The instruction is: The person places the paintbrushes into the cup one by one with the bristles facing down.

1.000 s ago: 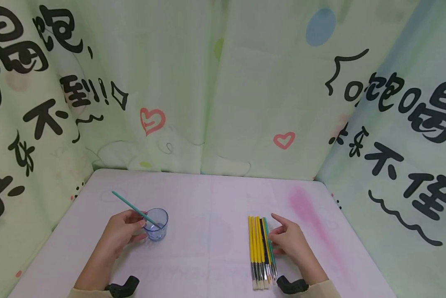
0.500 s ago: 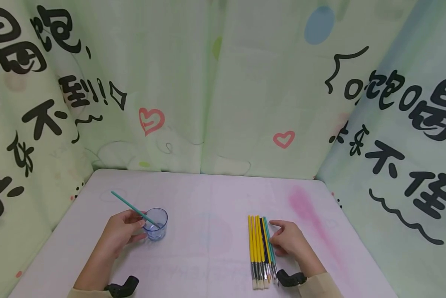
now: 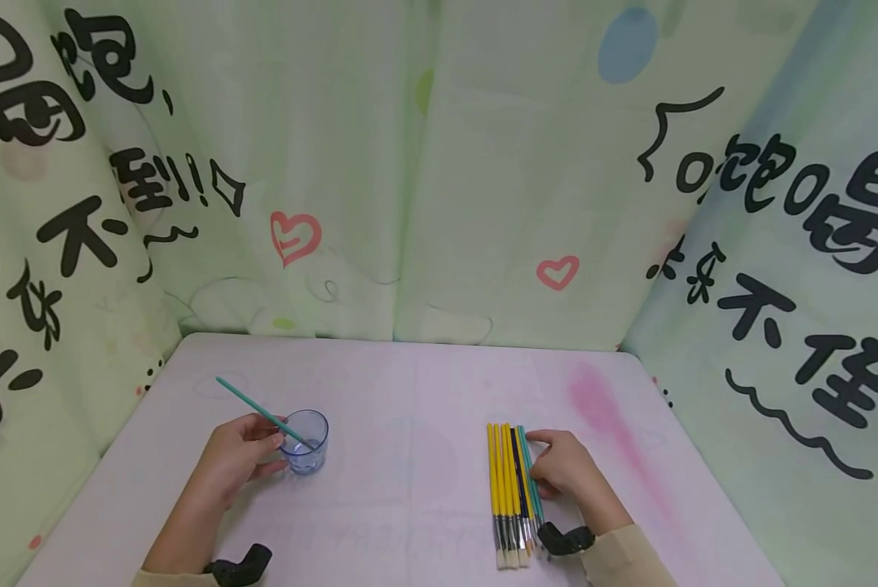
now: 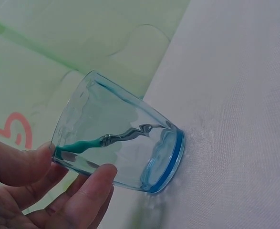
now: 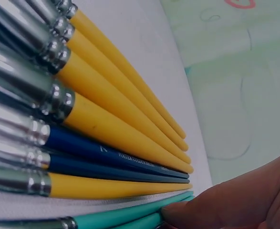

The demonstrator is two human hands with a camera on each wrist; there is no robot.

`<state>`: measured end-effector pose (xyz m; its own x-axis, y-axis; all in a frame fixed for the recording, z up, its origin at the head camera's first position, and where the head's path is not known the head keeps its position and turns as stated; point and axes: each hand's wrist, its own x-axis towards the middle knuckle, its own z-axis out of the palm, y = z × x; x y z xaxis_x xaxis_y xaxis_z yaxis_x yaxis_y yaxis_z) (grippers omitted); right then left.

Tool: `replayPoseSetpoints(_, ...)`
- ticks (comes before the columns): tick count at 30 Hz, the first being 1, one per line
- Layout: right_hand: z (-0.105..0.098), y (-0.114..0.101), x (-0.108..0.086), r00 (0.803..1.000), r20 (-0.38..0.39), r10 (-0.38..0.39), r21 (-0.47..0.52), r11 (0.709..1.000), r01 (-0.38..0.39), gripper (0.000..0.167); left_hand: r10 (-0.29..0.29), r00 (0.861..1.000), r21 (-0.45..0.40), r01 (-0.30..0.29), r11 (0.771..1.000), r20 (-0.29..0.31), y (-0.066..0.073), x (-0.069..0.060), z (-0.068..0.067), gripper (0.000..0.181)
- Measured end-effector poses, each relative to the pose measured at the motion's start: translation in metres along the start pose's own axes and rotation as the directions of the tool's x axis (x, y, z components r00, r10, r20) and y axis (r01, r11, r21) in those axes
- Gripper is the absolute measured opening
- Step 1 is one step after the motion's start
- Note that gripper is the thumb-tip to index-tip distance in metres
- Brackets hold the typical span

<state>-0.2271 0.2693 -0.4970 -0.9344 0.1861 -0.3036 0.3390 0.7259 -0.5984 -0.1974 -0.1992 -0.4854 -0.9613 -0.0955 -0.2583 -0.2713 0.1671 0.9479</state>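
Observation:
A clear bluish glass (image 3: 306,444) stands on the left of the table with a teal brush (image 3: 251,401) leaning inside it. My left hand (image 3: 231,456) holds the glass by its near-left side, thumb at the rim and fingers around the wall, as the left wrist view shows. On the right lies a row of yellow, dark blue and teal brushes (image 3: 506,481), bristles toward me. My right hand (image 3: 569,469) is at the row's right edge, its fingers bent. In the right wrist view its thumb or finger (image 5: 211,205) touches the teal handles (image 5: 116,215).
The pale table (image 3: 380,522) carries a pink stain (image 3: 611,416) at the right. Behind and on both sides hang light green curtains (image 3: 475,204) with black characters and pink hearts.
My right hand has lowered its extended index finger and drawn in toward the teal brushes, its wrist shifting slightly left. The left hand and glass stay in place.

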Motion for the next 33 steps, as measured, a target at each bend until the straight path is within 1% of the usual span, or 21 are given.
replayPoseSetpoints(5, 0.0009, -0.0010, 0.0007, 1.000, -0.009, 0.000, -0.038, 0.999, 0.000, 0.068, 0.004, 1.000, 0.002, -0.004, 1.000, 0.000, -0.0003, 0.0001, -0.0007, 0.044)
replayPoseSetpoints(12, 0.0017, -0.0056, 0.0014, 0.998, -0.026, -0.055, -0.122, 0.991, 0.051, 0.066, -0.007, 1.000, -0.002, 0.007, 1.000, -0.002, -0.0002, 0.0023, -0.0013, 0.044)
replayPoseSetpoints(19, 0.0012, -0.0088, 0.0044, 0.999, -0.019, -0.038, -0.167, 0.985, 0.035, 0.066, -0.016, 1.000, -0.001, 0.016, 1.000, -0.001, -0.0007, 0.0034, -0.0010, 0.043)
replayPoseSetpoints(23, -0.0004, -0.0085, 0.0072, 0.999, -0.003, -0.034, -0.132, 0.991, 0.033, 0.067, -0.010, 1.000, -0.001, 0.010, 1.000, -0.008, -0.0021, 0.0028, -0.0009, 0.043)
replayPoseSetpoints(28, -0.0030, -0.0080, 0.0074, 0.999, 0.024, -0.023, -0.018, 1.000, 0.024, 0.069, 0.000, 1.000, -0.003, 0.000, 1.000, -0.013, -0.0027, 0.0024, -0.0009, 0.042)
replayPoseSetpoints(33, -0.0048, -0.0059, 0.0085, 0.999, 0.051, 0.006, 0.072, 0.997, -0.010, 0.072, 0.007, 1.000, -0.006, -0.007, 1.000, -0.011, -0.0022, 0.0025, -0.0011, 0.042)
